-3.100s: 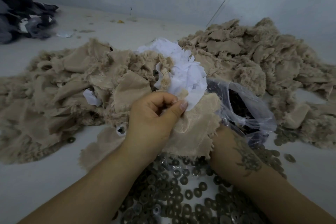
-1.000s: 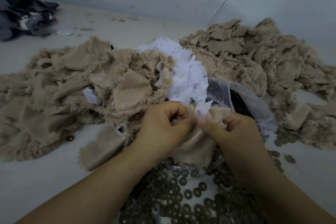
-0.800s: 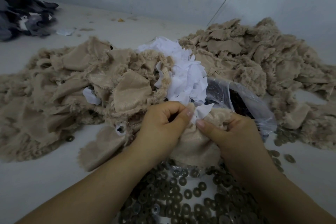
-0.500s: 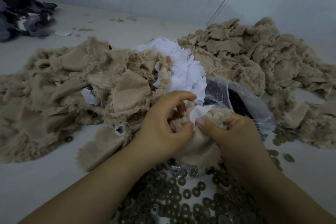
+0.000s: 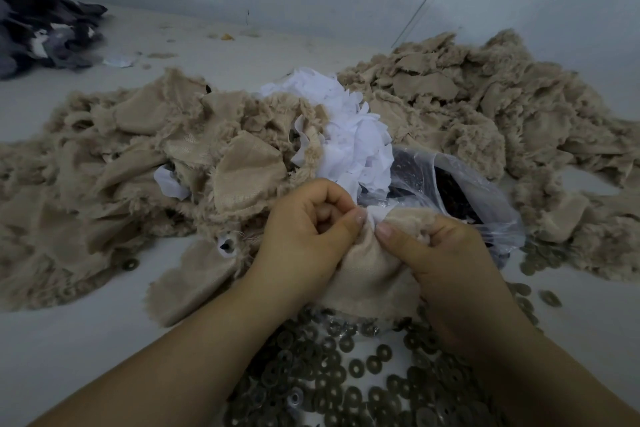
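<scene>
Beige plush piece [image 5: 367, 274]: pinched by left hand [image 5: 308, 229] and right hand [image 5: 440, 253]. Clear plastic bag [image 5: 485, 198], just beyond right hand; holds small dark pieces [image 5: 450, 191]; ring washers [image 5: 346, 374] heaped beneath both wrists.

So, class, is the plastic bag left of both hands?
No, the plastic bag lies beyond the right hand, right of the white scraps.

Both hands' [image 5: 308, 232] [image 5: 440, 250] grip on beige plush piece [image 5: 367, 274] over washers [image 5: 346, 367]

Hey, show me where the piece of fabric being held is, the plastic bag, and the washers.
fabric piece [image 5: 367, 274], head view, on its smooth lower fold.
plastic bag [image 5: 491, 204], head view, on its clear right side.
washers [image 5: 353, 368], head view, on one ring mid-heap.
</scene>
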`<action>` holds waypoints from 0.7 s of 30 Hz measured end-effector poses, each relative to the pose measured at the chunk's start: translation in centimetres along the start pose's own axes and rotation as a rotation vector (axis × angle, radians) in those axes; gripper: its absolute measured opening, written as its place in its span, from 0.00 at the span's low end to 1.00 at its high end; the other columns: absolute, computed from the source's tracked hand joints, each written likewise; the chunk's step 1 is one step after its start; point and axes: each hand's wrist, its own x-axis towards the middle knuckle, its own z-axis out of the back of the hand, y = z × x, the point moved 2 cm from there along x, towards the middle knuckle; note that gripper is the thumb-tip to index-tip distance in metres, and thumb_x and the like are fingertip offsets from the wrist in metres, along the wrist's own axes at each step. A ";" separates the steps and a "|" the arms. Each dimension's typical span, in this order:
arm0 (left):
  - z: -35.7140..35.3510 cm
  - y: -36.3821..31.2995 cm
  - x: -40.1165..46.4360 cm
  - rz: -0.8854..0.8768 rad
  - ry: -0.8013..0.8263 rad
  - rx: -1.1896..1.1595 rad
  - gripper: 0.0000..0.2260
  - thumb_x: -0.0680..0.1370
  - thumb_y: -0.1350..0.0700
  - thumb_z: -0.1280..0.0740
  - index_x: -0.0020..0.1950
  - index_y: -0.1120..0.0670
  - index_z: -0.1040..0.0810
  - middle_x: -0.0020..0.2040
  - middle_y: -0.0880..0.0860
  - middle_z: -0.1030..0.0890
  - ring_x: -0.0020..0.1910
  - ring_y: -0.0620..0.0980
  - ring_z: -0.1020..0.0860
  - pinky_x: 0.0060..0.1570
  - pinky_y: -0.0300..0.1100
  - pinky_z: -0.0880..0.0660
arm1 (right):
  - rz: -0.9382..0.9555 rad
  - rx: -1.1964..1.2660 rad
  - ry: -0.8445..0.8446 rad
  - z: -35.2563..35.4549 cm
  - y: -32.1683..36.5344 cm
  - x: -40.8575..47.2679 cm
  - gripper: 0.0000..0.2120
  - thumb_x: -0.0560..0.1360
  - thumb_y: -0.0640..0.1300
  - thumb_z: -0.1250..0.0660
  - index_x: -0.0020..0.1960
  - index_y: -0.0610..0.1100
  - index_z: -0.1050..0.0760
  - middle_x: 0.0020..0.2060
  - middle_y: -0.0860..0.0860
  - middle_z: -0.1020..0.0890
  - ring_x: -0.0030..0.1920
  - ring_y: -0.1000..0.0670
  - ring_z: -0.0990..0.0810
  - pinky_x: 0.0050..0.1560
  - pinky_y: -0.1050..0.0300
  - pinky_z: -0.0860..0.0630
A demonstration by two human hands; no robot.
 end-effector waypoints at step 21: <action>-0.3 -0.1 -0.4 -0.092 0.077 0.127 0.05 0.71 0.59 0.26 0.45 0.51 0.16 0.33 0.62 0.24 0.29 0.49 0.29 0.29 0.43 0.31 | -0.167 0.218 0.059 -0.7 0.3 -0.2 0.19 0.71 0.48 0.24 0.52 0.34 0.18 0.50 0.35 0.15 0.52 0.35 0.16 0.57 0.38 0.20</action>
